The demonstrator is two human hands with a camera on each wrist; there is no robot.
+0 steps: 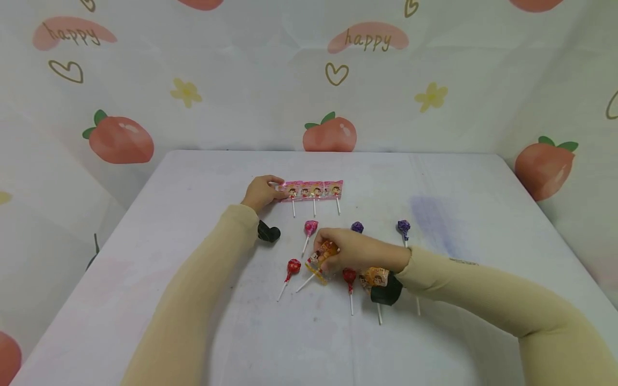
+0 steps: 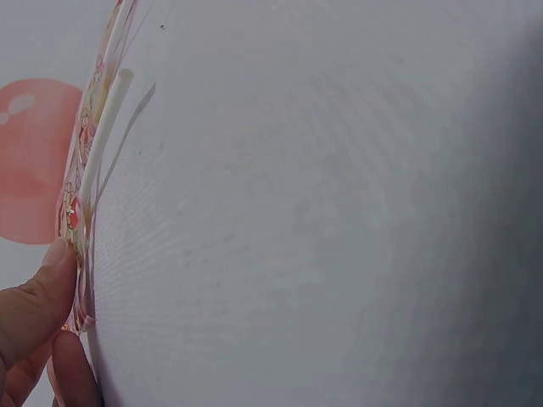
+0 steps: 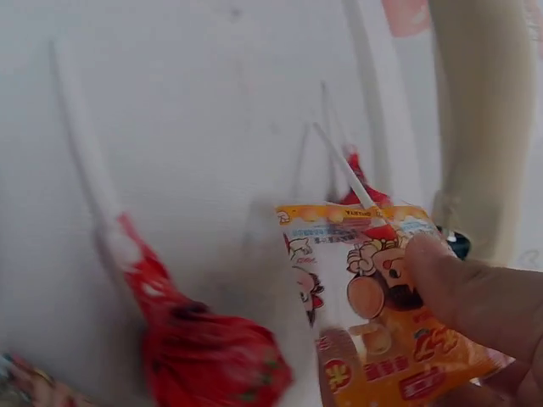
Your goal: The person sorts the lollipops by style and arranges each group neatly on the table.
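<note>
At the far middle of the table, my left hand (image 1: 262, 193) pinches the left end of a row of pink-wrapped lollipops (image 1: 314, 191), their white sticks pointing toward me. In the left wrist view the thumb (image 2: 53, 280) and fingers are on the wrapper's edge. Closer in, my right hand (image 1: 354, 249) holds an orange-wrapped lollipop (image 1: 322, 260) between thumb and fingers, its stick pointing down and left. That orange packet (image 3: 373, 314) shows cartoon figures in the right wrist view. Beside it lie a red lollipop (image 1: 293, 266) on the left and a pink one (image 1: 310, 228) above.
Another red lollipop (image 1: 350, 276) and an orange-wrapped one (image 1: 374, 277) lie under the right forearm. Purple lollipops (image 1: 403, 227) lie beyond that arm, one partly hidden by the hand. Black wrist gear (image 1: 386, 291) covers part of the orange packet. A printed curtain (image 1: 260, 107) hangs behind the table.
</note>
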